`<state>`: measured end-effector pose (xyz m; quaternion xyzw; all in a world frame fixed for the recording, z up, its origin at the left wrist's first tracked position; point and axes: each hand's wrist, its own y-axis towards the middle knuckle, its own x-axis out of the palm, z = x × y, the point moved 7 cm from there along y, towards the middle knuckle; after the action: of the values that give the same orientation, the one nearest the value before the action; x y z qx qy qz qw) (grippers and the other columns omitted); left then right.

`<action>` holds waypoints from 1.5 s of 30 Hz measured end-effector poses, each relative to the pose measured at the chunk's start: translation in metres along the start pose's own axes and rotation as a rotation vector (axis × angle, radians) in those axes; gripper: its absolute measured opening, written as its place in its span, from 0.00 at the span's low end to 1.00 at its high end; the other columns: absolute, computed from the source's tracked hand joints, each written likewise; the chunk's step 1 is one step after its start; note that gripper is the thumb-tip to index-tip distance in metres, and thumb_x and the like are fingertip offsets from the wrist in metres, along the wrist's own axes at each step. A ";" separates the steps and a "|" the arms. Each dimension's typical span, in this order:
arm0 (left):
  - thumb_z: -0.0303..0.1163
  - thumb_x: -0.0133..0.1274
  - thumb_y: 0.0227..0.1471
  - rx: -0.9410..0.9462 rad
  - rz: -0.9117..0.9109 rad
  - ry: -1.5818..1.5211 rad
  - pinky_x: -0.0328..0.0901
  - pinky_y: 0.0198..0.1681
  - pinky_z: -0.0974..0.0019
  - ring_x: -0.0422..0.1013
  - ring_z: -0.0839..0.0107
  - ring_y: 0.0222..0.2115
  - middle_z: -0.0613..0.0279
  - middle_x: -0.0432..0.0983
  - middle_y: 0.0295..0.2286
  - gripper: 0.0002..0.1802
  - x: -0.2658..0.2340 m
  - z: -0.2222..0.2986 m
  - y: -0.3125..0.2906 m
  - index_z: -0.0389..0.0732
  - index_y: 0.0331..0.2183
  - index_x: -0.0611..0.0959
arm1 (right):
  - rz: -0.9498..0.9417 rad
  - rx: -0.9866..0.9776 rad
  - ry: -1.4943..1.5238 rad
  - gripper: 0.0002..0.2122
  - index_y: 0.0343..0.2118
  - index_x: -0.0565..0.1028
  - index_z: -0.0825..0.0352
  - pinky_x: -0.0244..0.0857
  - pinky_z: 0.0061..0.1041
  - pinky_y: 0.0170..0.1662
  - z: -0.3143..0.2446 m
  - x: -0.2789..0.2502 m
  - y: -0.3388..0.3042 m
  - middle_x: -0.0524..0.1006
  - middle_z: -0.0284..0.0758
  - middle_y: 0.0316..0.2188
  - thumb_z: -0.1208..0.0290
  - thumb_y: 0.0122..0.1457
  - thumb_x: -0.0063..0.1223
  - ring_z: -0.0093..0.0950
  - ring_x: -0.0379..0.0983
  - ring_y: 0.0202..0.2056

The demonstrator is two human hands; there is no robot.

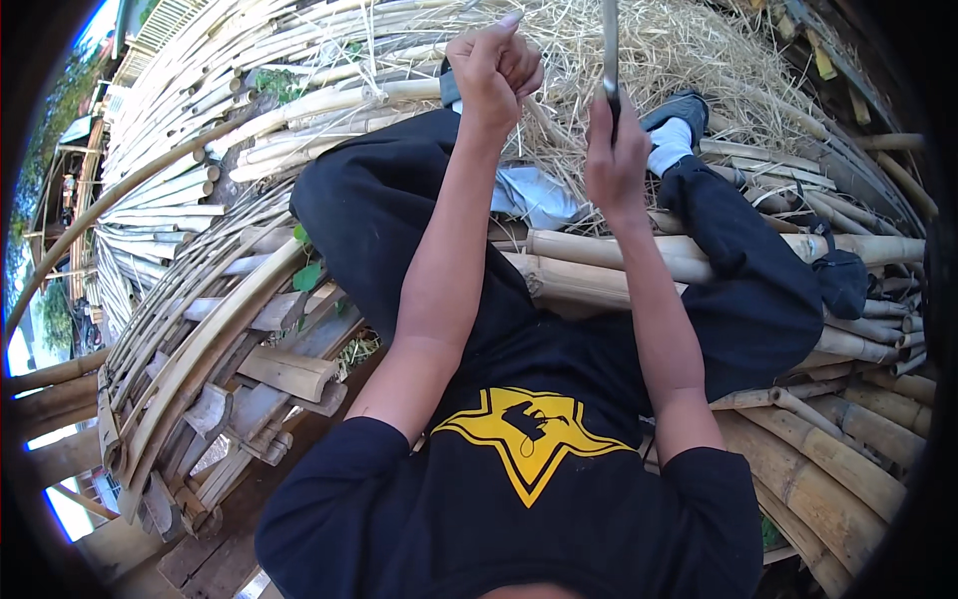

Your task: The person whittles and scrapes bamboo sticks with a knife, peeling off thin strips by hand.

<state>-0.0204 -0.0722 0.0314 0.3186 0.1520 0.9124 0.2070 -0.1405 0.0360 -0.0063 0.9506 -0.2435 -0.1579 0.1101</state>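
My right hand [616,160] is wrapped round the dark handle of a knife [611,50], whose long narrow blade points up and away past the top edge of the view. To its left, my left hand [494,75] is closed, its thumb stretched out over curled fingers. Whatever those fingers may hold is hidden. Both hands are raised above a heap of pale, thin bamboo shavings [669,45] in front of my legs. A gap separates the two hands, and the blade is apart from the left one.
I sit on bamboo poles [599,280]. A pale crumpled cloth [534,197] lies between my legs. Long bamboo poles [200,185] are stacked at far left, with split bamboo pieces [289,374] nearer. A black pouch [841,283] rests beside my right leg.
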 end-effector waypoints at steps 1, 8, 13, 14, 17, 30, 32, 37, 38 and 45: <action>0.37 0.43 0.52 0.006 -0.019 -0.004 0.41 0.09 0.73 0.41 0.79 0.06 0.70 0.45 0.05 0.27 0.004 0.000 0.001 0.46 0.07 0.55 | 0.004 0.002 -0.003 0.18 0.35 0.71 0.71 0.62 0.46 0.32 0.040 0.008 -0.012 0.74 0.52 0.25 0.57 0.61 0.39 0.49 0.72 0.29; 0.37 0.42 0.53 0.003 -0.053 -0.031 0.42 0.09 0.74 0.41 0.79 0.06 0.70 0.45 0.05 0.27 0.004 0.002 0.009 0.46 0.07 0.54 | -0.434 0.314 -0.662 0.22 0.31 0.73 0.74 0.62 0.46 0.41 0.087 0.023 -0.016 0.75 0.54 0.27 0.56 0.61 0.37 0.51 0.71 0.34; 0.36 0.43 0.53 -0.030 -0.084 -0.012 0.42 0.09 0.74 0.41 0.79 0.06 0.70 0.45 0.05 0.27 0.014 -0.004 -0.001 0.45 0.07 0.54 | -0.362 0.402 -0.445 0.24 0.24 0.74 0.71 0.65 0.39 0.30 0.110 0.019 -0.025 0.75 0.48 0.21 0.52 0.61 0.37 0.43 0.73 0.24; 0.36 0.43 0.53 -0.023 -0.077 -0.020 0.42 0.09 0.74 0.41 0.79 0.06 0.70 0.45 0.05 0.27 0.013 -0.005 0.001 0.45 0.07 0.54 | -0.436 0.645 -0.081 0.22 0.24 0.71 0.68 0.59 0.29 0.19 0.119 0.028 -0.034 0.70 0.37 0.16 0.52 0.62 0.37 0.29 0.66 0.14; 0.36 0.43 0.52 -0.017 -0.068 -0.016 0.42 0.09 0.74 0.41 0.79 0.06 0.70 0.45 0.05 0.28 0.008 -0.006 0.001 0.45 0.06 0.54 | -0.426 0.841 0.508 0.19 0.29 0.68 0.67 0.53 0.24 0.17 0.108 0.036 -0.037 0.65 0.30 0.14 0.54 0.63 0.36 0.23 0.59 0.12; 0.37 0.43 0.53 -0.036 -0.002 -0.022 0.42 0.09 0.73 0.41 0.79 0.06 0.70 0.44 0.05 0.28 -0.001 -0.010 0.005 0.46 0.07 0.54 | -0.233 0.161 -0.412 0.20 0.35 0.71 0.72 0.60 0.39 0.33 0.134 0.035 -0.013 0.72 0.45 0.20 0.56 0.62 0.35 0.43 0.69 0.26; 0.37 0.42 0.53 -0.041 0.011 -0.024 0.42 0.09 0.73 0.42 0.79 0.06 0.71 0.44 0.05 0.27 -0.003 -0.009 -0.006 0.46 0.07 0.54 | -0.208 0.278 -0.266 0.20 0.33 0.71 0.72 0.59 0.40 0.32 0.103 0.021 -0.004 0.72 0.46 0.20 0.55 0.62 0.36 0.45 0.70 0.27; 0.36 0.42 0.53 -0.034 -0.018 -0.013 0.42 0.09 0.73 0.41 0.79 0.06 0.70 0.45 0.05 0.27 -0.002 -0.006 0.001 0.46 0.07 0.54 | -0.039 0.086 -0.041 0.19 0.32 0.70 0.71 0.58 0.45 0.31 0.014 -0.002 0.010 0.71 0.46 0.19 0.56 0.62 0.37 0.49 0.70 0.27; 0.36 0.42 0.53 -0.039 -0.024 -0.018 0.42 0.09 0.73 0.41 0.79 0.06 0.70 0.45 0.05 0.27 0.000 -0.008 0.004 0.46 0.07 0.54 | -0.028 -0.012 -0.088 0.17 0.32 0.69 0.70 0.60 0.45 0.31 0.023 0.001 -0.002 0.72 0.47 0.19 0.57 0.62 0.37 0.49 0.71 0.27; 0.35 0.42 0.52 -0.049 -0.021 -0.004 0.41 0.09 0.73 0.41 0.79 0.06 0.70 0.45 0.05 0.27 0.003 -0.010 -0.009 0.46 0.07 0.54 | -0.132 0.296 -0.356 0.18 0.33 0.71 0.72 0.63 0.43 0.35 0.063 -0.008 0.004 0.75 0.51 0.25 0.58 0.61 0.39 0.48 0.73 0.33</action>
<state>-0.0266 -0.0642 0.0212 0.3137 0.1328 0.9130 0.2246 -0.1709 0.0279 -0.0613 0.9274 -0.2168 -0.2925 -0.0857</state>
